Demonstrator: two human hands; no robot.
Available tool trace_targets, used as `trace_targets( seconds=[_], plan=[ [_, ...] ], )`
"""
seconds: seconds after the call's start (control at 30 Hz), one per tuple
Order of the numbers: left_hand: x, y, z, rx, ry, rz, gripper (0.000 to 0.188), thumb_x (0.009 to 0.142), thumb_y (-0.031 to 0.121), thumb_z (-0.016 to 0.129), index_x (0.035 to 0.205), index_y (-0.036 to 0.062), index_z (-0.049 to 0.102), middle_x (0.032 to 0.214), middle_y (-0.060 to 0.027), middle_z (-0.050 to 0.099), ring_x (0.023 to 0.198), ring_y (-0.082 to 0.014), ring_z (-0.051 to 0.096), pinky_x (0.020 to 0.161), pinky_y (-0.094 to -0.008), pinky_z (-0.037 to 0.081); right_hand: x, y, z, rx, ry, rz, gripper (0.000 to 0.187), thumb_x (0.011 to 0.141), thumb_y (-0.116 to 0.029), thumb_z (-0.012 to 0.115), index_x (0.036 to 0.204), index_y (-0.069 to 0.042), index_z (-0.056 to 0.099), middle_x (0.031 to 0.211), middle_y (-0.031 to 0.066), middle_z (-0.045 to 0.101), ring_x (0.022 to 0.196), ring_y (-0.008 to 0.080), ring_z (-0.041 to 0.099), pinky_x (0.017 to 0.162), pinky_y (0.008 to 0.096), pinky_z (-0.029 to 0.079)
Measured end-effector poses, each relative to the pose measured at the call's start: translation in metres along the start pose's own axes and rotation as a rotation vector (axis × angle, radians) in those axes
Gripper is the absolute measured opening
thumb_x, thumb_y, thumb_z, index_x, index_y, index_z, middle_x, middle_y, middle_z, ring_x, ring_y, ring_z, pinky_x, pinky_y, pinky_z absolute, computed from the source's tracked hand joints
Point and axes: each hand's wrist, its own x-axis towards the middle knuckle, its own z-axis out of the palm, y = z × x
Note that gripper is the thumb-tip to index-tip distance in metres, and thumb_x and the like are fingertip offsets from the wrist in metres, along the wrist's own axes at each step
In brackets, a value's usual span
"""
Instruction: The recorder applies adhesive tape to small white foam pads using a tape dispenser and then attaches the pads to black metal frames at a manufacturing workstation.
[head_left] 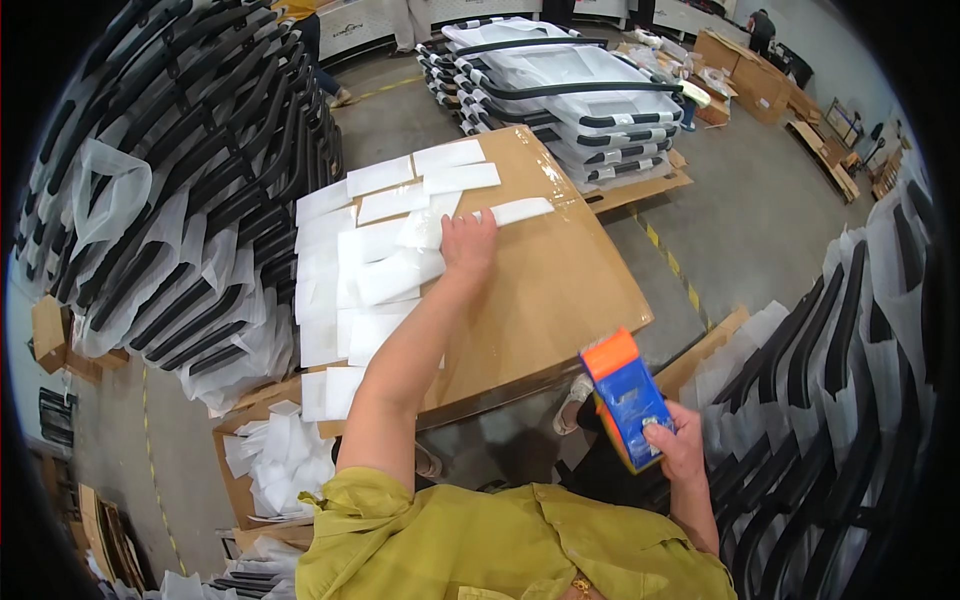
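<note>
White slips [372,255] on the brown carton [560,290] lie under the flat left hand [468,243]; right hand [678,450] grips an orange-blue tape dispenser [624,395].

A blue tape dispenser [627,402] with an orange top stands nearly upright, held off the near right edge of a large, flat brown cardboard box [545,290]. White foam sheets [375,260] lie overlapping in rows across the box's left half.
</note>
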Motion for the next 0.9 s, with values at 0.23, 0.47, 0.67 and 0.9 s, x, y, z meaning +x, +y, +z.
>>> trace_targets(
  seconds=[0.23, 0.47, 0.67, 0.9],
  plan=[
    [0.026, -0.056, -0.053, -0.631, 0.086, -0.320, 0.029, 0.086, 0.030, 0.042, 0.094, 0.0047, 0.054, 0.083, -0.0157, 0.060, 0.079, -0.0305, 0.057, 0.074, -0.0384, 0.042, 0.130, -0.011, 0.021, -1.365, 0.156, -0.625, 0.038, 0.068, -0.032, 0.067, 0.078, 0.001, 0.053, 0.061, 0.0160, 0.054, 0.059, 0.0280, 0.056, 0.053, 0.0356, 0.043],
    [-0.028, -0.162, -0.114, -1.432, 0.412, -0.545, 0.035, 0.087, 0.027, 0.046, 0.104, -0.0041, 0.051, 0.097, -0.0075, 0.058, 0.087, -0.0114, 0.051, 0.080, -0.0253, 0.038, 0.161, -0.017, 0.037, -1.733, -0.038, -0.361, 0.047, 0.066, -0.045, 0.064, 0.080, -0.001, 0.055, 0.064, 0.0157, 0.057, 0.066, 0.0306, 0.057, 0.071, 0.0398, 0.042],
    [-0.097, -0.195, -0.139, -1.443, 0.449, -0.679, 0.033, 0.088, 0.024, 0.045, 0.107, -0.0032, 0.049, 0.101, -0.0077, 0.057, 0.091, -0.0133, 0.052, 0.084, -0.0258, 0.037, 0.197, -0.038, 0.075, -1.682, -0.152, -0.776, 0.041, 0.068, -0.033, 0.064, 0.093, -0.002, 0.052, 0.081, 0.0119, 0.058, 0.083, 0.0267, 0.055, 0.089, 0.0395, 0.034],
    [-0.156, -0.216, -0.142, -1.531, 0.529, -0.728, 0.034, 0.089, 0.024, 0.045, 0.110, -0.0024, 0.047, 0.110, -0.0072, 0.052, 0.099, -0.0135, 0.049, 0.086, -0.0265, 0.036, 0.298, 0.003, 0.185, -1.599, -0.392, -1.210, 0.034, 0.068, -0.005, 0.054, 0.103, -0.006, 0.050, 0.102, 0.0084, 0.053, 0.100, 0.0228, 0.047, 0.090, 0.0367, 0.033]
  ],
)
